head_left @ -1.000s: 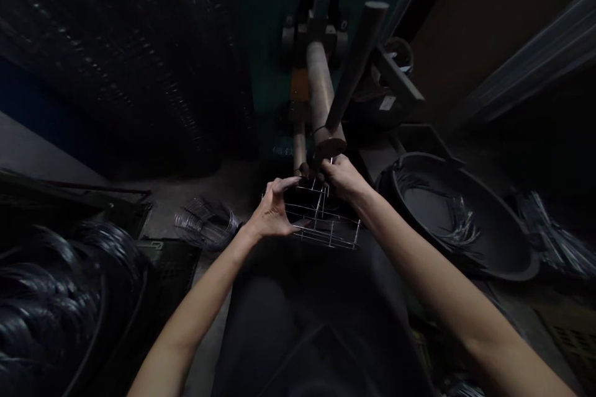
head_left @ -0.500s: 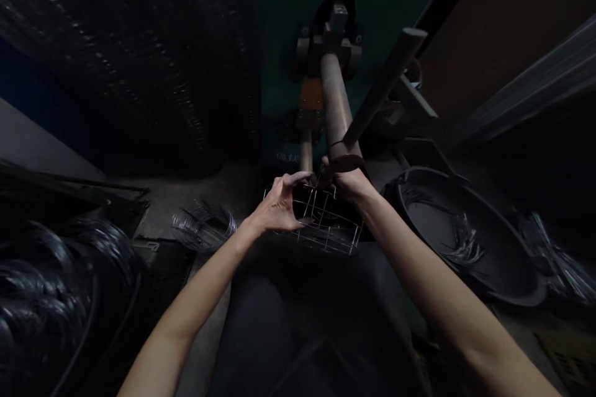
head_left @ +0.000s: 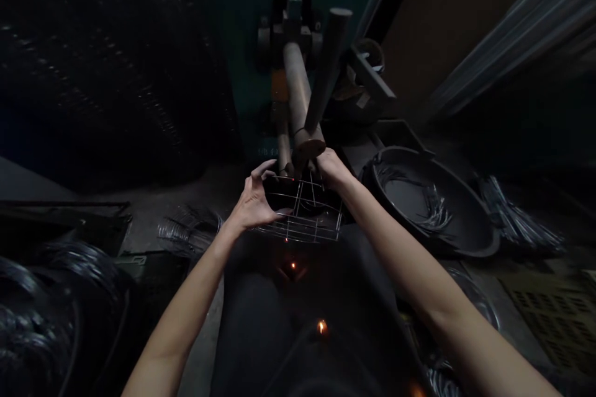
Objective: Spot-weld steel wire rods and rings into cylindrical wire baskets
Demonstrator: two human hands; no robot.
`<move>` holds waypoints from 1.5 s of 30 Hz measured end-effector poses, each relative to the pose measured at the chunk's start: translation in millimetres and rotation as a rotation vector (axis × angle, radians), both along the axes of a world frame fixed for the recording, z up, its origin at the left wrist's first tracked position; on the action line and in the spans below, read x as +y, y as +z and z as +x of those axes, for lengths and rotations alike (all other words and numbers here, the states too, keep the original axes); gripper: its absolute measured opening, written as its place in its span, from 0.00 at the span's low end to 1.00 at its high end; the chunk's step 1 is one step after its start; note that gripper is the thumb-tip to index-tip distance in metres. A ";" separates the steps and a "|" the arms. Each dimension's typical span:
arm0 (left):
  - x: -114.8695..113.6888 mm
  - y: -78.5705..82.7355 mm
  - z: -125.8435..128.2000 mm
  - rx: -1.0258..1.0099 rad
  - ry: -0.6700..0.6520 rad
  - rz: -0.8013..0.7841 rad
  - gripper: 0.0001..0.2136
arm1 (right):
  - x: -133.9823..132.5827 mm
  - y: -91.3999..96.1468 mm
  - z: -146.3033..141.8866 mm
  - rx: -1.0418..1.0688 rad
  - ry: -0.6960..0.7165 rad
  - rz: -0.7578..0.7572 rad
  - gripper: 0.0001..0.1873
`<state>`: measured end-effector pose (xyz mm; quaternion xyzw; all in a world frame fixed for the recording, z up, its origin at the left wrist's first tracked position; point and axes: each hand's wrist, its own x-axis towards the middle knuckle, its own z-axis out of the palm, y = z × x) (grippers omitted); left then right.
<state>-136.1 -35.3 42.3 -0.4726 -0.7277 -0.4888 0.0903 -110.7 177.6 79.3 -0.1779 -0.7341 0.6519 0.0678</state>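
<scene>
A wire grid basket (head_left: 305, 223) of thin metal rods sits over my lap, just below the welding machine's tips. My left hand (head_left: 254, 201) grips its left side, thumb along the near wires and fingers curved over the far edge. At the far right corner is my right hand (head_left: 331, 169), its fingers bent in under the upper machine arm (head_left: 298, 84). Those fingertips are mostly hidden, and what they pinch cannot be made out. The lower machine arm (head_left: 284, 146) ends right at the basket's far edge, where a small red glow shows.
Glowing sparks (head_left: 322, 327) fall over the dark apron (head_left: 302, 304). A round black pan (head_left: 465, 211) with bent wires stands at right, beside a bundle of rods (head_left: 519, 217). Wire coils (head_left: 37, 322) lie at left. A grey bar (head_left: 328, 68) juts up from the upper arm.
Sparks and a red glow have appeared at the machine tips and over the apron. The view has shifted, so the machine and hands sit further left. Both hands stay at the basket.
</scene>
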 end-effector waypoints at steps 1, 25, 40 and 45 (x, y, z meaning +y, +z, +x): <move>-1.5 -2.3 -0.1 -0.017 0.007 0.011 0.51 | -0.4 2.1 3.3 -0.007 -0.011 -0.052 0.19; -22.1 -8.9 -24.5 -0.024 -0.027 0.053 0.52 | -19.8 -7.7 -8.1 0.139 0.043 -0.205 0.26; -29.6 -5.9 -32.8 0.008 -0.143 -0.048 0.51 | -8.0 10.1 -13.4 0.045 -0.092 -0.300 0.11; -30.4 -17.4 31.9 0.159 -0.161 -0.121 0.43 | 2.0 19.9 40.0 -0.063 -0.117 -0.172 0.10</move>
